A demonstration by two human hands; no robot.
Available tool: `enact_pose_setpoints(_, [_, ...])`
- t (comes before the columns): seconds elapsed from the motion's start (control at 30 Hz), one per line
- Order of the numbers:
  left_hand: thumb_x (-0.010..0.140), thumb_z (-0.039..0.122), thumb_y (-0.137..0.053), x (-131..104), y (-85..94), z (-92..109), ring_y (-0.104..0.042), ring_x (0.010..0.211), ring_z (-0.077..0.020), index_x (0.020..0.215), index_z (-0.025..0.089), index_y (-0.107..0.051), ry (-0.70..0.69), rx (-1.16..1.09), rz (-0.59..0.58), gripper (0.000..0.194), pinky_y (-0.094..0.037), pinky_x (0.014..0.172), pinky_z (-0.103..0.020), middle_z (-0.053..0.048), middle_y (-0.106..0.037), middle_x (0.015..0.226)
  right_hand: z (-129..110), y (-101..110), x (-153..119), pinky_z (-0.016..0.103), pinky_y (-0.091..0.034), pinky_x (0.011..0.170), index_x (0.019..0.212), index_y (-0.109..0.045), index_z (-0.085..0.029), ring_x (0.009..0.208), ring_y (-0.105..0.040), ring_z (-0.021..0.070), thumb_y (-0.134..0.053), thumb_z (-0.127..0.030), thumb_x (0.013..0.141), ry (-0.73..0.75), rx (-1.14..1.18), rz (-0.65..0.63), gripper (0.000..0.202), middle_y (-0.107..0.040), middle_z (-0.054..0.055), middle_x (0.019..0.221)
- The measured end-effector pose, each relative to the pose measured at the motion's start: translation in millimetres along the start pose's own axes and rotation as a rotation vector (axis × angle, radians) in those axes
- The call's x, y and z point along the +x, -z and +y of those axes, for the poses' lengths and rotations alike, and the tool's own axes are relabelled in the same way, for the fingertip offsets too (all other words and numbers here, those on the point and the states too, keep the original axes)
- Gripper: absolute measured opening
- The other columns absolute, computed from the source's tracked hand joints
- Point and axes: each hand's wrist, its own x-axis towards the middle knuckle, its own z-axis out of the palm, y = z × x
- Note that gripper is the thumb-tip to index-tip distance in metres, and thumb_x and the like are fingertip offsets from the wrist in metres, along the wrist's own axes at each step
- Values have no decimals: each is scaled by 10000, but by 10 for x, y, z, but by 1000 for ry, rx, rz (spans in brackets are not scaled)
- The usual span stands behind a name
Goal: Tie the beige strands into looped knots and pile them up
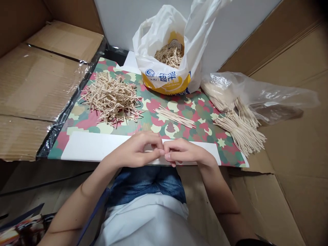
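Note:
My left hand [143, 149] and my right hand [183, 151] meet at the fingertips over the front edge of the table, above a white strip [87, 146]. The fingers of both are curled and pinched together; whatever lies between them is hidden or too small to name. Just beyond my hands is a small row of thin pale sticks [175, 116]. A heap of short pale pieces [112, 97] lies to the left. Bundles of long thin sticks [242, 131] rest at the right edge of the table.
Behind stands a white and yellow plastic bag [166, 77] holding more short pieces. A clear plastic bag [276, 94] lies at the right over some sticks. Cardboard [38, 82] flanks the patterned table covering [151, 99] on the left, and cardboard walls [297, 126] rise on the right.

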Motion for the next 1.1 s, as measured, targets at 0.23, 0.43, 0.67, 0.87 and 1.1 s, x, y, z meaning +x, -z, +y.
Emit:
enact_pose_setpoints(0.23, [698, 357, -684, 94, -232, -176, -516, 586, -139, 635, 165, -666, 211, -720, 94, 203, -385, 554, -253, -39, -591, 616, 98, 94, -104, 181, -317, 433, 731, -529, -163, 457, -449, 67, -548, -326, 832, 12, 210, 118, 192, -571, -39, 531])
enact_pose_setpoints(0.43, [698, 350, -699, 97, -458, -205, -547, 663, -156, 707, 167, -656, 181, -912, 241, 188, -427, 630, -272, -35, -577, 670, 203, -42, -2, 177, -249, 352, 698, -547, -157, 342, -364, 51, -569, -351, 756, 42, 435, 220, 203, -563, -40, 461])
enact_pose_setpoints(0.67, [796, 318, -631, 51, -524, -238, -562, 865, -181, 977, 219, -674, 26, -679, 385, 211, -448, 791, -305, -64, -576, 914, 305, -159, 149, 170, -255, 328, 715, -559, -147, 319, -360, 43, -594, -373, 754, 101, 597, 182, 232, -575, -35, 463])
enact_pose_setpoints(0.87, [720, 384, -697, 83, -488, -232, -561, 895, -209, 740, 192, -692, 64, -786, 378, 193, -494, 742, -320, -75, -531, 898, 347, -204, 169, 175, -278, 323, 740, -541, -153, 322, -369, 46, -606, -413, 756, 92, 605, 113, 268, -589, -30, 494])
enact_pose_setpoints(1.1, [685, 403, -720, 109, -497, -198, -558, 708, -160, 701, 183, -644, 133, -917, 378, 234, -503, 569, -293, -58, -504, 882, 320, -285, 182, 169, -264, 317, 863, -497, -170, 314, -371, 43, -569, -448, 784, 156, 616, 204, 298, -610, -33, 532])
